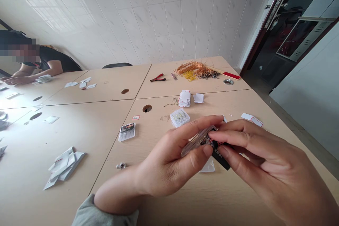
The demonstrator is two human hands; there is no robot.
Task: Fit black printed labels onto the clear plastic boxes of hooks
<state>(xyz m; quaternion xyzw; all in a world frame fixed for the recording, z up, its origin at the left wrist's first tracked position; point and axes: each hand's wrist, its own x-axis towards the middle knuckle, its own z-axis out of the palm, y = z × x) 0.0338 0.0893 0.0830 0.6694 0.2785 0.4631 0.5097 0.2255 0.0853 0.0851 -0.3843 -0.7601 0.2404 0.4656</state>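
Note:
My left hand is closed around a small clear plastic box, held tilted above the table. Inside the box some small dark and reddish pieces partly show; fingers hide the rest. My right hand pinches a black card with white print against the box, fingertips touching it. Beneath the hands, part of another clear plastic piece lies on the table. Just beyond them stands a clear box holding several small yellowish items. To the left of it lies a box with a black label.
Pliers, a bundle of copper-coloured strands, a tape roll and a white card stack lie farther back. White packets and small metal parts are at left. A person sits far left. Round holes pierce the tabletop.

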